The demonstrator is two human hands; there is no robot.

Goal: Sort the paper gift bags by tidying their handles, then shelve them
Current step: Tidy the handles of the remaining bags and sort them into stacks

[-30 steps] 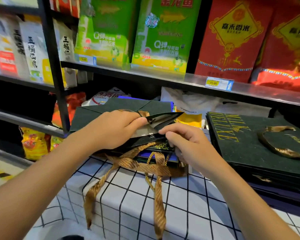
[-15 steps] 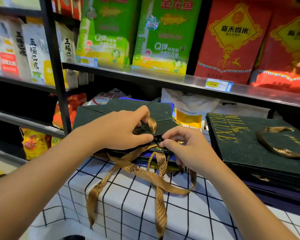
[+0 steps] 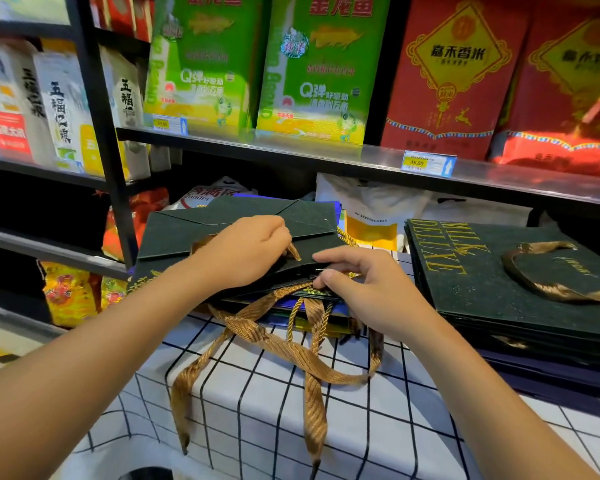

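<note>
A flat dark green gift bag lies on top of a pile of folded bags in the middle of the checked surface. My left hand rests on it, its fingers curled round a gold ribbon handle at the bag's mouth. My right hand pinches the near edge of the bag's opening between thumb and forefinger. More gold ribbon handles spill from the pile and hang over the front of the surface. To the right sits a neat stack of green "Milk Deluxe" bags with a handle lying on top.
The checked white tablecloth covers the surface in front of a black metal shelf holding green and red rice packages. A black upright post stands at left. White plastic bags lie behind the piles.
The top bag's mouth, held open a second ago, has been pressed flat. My left hand has slid onto the bag with the ribbon handle, and the loose ribbons have dropped lower over the front edge.
</note>
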